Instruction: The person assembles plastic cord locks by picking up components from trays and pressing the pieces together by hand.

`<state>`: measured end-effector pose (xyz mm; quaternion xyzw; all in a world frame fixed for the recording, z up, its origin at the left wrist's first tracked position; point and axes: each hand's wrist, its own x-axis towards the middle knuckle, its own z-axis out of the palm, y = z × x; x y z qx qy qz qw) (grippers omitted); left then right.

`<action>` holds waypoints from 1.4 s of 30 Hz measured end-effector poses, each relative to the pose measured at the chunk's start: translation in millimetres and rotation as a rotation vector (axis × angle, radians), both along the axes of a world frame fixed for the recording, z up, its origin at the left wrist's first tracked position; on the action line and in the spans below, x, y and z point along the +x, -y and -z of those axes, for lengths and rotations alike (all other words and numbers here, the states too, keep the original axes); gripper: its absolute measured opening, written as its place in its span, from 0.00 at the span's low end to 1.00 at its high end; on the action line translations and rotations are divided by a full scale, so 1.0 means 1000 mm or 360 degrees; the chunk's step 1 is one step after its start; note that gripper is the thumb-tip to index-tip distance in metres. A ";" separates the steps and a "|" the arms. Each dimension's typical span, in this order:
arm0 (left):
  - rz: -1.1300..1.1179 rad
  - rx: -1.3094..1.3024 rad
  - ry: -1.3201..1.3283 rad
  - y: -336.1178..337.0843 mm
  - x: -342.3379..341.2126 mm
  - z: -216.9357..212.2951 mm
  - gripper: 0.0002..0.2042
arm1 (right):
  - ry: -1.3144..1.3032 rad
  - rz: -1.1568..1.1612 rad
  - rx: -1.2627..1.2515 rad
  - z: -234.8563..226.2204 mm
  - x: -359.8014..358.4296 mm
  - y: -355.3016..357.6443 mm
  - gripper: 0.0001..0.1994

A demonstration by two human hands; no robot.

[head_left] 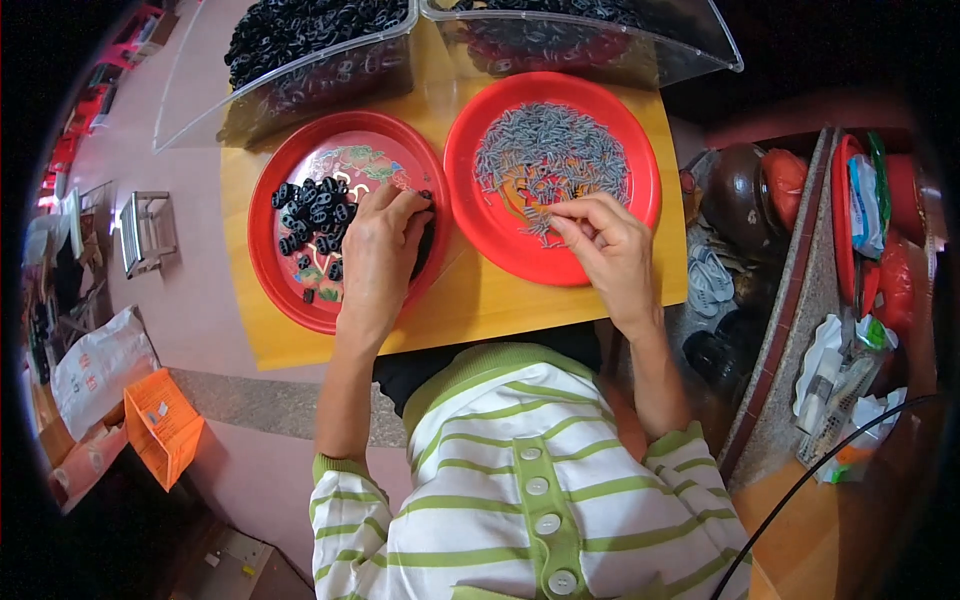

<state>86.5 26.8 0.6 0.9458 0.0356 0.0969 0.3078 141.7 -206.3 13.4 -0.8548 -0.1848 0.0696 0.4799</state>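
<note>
My left hand (378, 240) is closed over the right part of a red round tray (262, 255) with a printed floral bottom. Its fingertips pinch by a small black plastic piece (427, 196) near the rim. A heap of black oval plastic pieces with holes (318, 212) lies left of that hand. My right hand (607, 245) reaches over a brighter red plate (545, 262), thumb and forefinger pinched together at the near edge of a pile of small grey screws (550, 150). What sits between those fingertips is partly hidden; it looks like a grey screw.
Two clear plastic bins stand at the far side of the yellow table (300, 345): the left bin (330, 75) holds black pieces, the right bin (600, 55) darker and grey ones. A brown jar (735, 195) and bags sit at right. An orange box (160, 425) stands on the left.
</note>
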 end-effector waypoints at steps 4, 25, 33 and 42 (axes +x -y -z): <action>-0.0080 -0.0181 0.0098 0.001 -0.002 0.000 0.07 | 0.0090 -0.0123 -0.0038 0.014 0.006 -0.011 0.04; -0.0005 -0.2587 -0.0448 0.063 -0.069 -0.016 0.05 | 0.0716 -0.0499 -0.0635 0.017 0.019 -0.059 0.05; -0.0275 -0.2641 -0.0223 0.045 -0.066 -0.012 0.13 | 0.0145 -0.0544 -0.0111 -0.004 0.017 -0.045 0.08; -0.0335 -0.2828 -0.0122 0.040 -0.072 -0.008 0.11 | -0.0842 -0.0455 0.0810 -0.012 -0.022 -0.043 0.07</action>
